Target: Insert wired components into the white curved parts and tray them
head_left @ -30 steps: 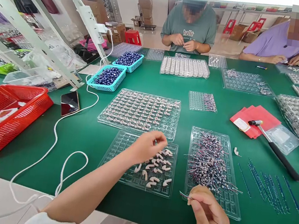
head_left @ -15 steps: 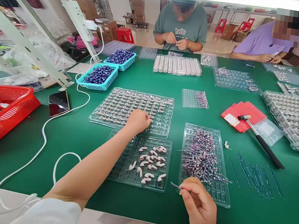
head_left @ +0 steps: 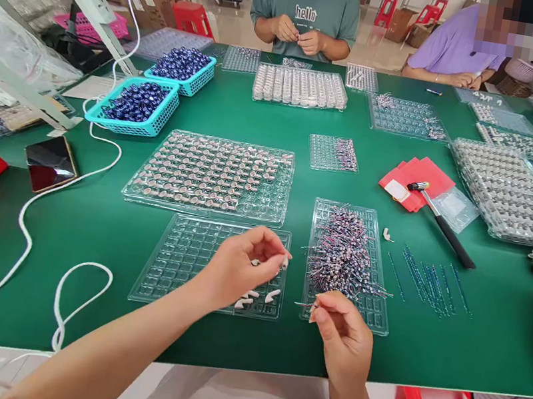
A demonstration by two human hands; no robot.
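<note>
At a green worktable (head_left: 90, 225), I watch my left hand (head_left: 235, 269) hover above a clear blister tray (head_left: 176, 259), wrist bent, thumb and forefinger pinching one small white sleeve (head_left: 285, 262) at the tray's 2 o'clock corner. Three more white sleeves (head_left: 255, 297) show past the hand at the tray's 4 o'clock corner; the hand may hide others. My right hand (head_left: 343, 336), at 3 o'clock from the left and well apart from it, curls loosely, fingertips closed on a thin wired part (head_left: 304, 304) pointing toward 9 o'clock. Just beyond it, at 12 o'clock, a second clear tray (head_left: 375, 308) carries a heap of red-and-blue wired parts (head_left: 344, 252), too many to count. At 12 o'clock from the left hand lies a larger tray of finished pieces (head_left: 210, 174) in rows. Two turquoise baskets (head_left: 134, 108) of dark blue beads sit at 10 o'clock, beside a phone (head_left: 50, 162) and a white cable (head_left: 23, 235). At 2 o'clock a black-handled tool (head_left: 439, 223) rests on red cards (head_left: 422, 173). Two co-workers (head_left: 307, 4) sit across the table, hands together.
</note>
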